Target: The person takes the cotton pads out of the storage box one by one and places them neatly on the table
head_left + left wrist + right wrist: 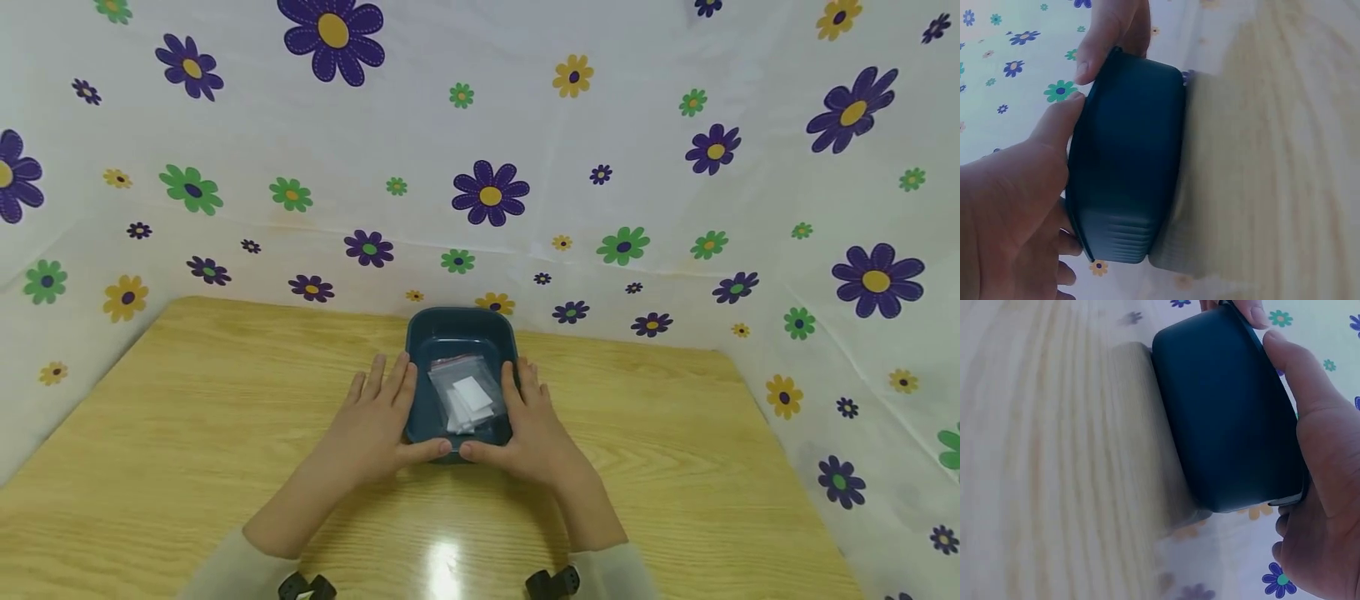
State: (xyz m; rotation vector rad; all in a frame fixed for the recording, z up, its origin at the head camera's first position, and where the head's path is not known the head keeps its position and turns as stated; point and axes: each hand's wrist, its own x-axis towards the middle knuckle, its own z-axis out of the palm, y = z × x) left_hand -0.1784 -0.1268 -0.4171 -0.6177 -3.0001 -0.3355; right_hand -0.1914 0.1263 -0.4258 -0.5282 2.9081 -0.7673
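Note:
A dark blue plastic tub [461, 321] stands on the table, a clear zip bag [453, 372] with white flat pieces [472, 396] lying inside it. Along the tub's left side rests my left hand [371, 425], fingers straight and pointing away, thumb on the near rim. My right hand [536, 433] touches the right side in the same way, its thumb tip close to the left one. In the left wrist view, the tub's outer wall [1132, 144] faces the camera beside the left hand [1016, 194]. The right wrist view has the wall [1229, 419] beside the right hand [1325, 469].
The wooden table [225, 400] extends to both sides of the tub. A white cloth with printed flowers [420, 133] hangs behind the table's far edge and along its sides. The tub's far end is close to that cloth.

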